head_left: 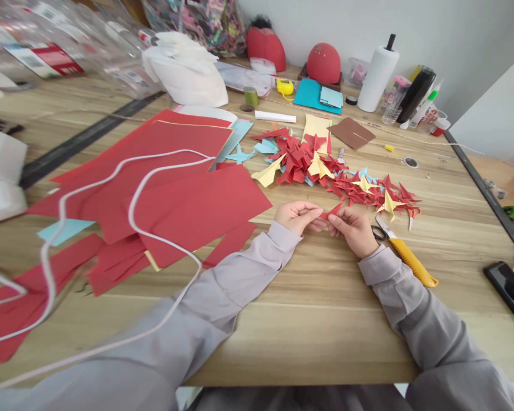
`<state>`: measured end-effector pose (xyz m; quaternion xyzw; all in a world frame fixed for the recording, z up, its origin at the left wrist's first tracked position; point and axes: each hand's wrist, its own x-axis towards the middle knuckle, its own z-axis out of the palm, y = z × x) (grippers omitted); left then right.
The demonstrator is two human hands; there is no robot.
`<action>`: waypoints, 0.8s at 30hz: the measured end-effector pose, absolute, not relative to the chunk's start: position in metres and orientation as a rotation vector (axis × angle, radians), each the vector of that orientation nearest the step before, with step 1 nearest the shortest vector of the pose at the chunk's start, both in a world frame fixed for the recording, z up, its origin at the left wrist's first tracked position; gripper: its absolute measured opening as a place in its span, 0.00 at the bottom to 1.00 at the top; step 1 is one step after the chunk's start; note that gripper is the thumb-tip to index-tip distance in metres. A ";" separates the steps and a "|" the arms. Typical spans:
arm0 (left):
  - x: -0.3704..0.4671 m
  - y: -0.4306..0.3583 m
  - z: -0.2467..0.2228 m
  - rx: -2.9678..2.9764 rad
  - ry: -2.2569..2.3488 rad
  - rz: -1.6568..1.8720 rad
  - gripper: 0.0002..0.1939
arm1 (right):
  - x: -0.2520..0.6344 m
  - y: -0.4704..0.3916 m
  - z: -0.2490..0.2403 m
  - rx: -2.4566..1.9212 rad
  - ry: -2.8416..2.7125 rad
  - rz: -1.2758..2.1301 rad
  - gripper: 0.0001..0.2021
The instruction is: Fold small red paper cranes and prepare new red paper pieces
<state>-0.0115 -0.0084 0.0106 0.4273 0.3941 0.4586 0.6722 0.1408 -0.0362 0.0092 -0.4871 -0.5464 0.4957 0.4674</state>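
Over a pale-brown wood-grain table (300, 325), just nearer than a heap of pointed red, yellow and blue folded-paper shapes (297, 164), the left hand (297, 217) and right hand (354, 228) pinch, thumbs against fingers, a small, slim red paper piece (336, 209) between them, one pointed corner showing, the rest partly covered.

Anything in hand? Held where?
A small piece of red paper: left hand pinches its left end, right hand its right end.
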 end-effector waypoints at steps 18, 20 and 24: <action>-0.014 -0.005 0.007 0.973 0.803 1.265 0.21 | 0.140 -0.033 0.007 -1.164 -1.221 1.171 0.16; -0.014 -0.005 0.007 1.010 0.815 1.295 0.19 | 0.141 -0.033 0.005 -1.155 -1.220 1.153 0.15; -0.013 -0.007 0.006 1.116 0.889 1.285 0.16 | 0.140 -0.033 0.003 -1.144 -1.245 1.115 0.14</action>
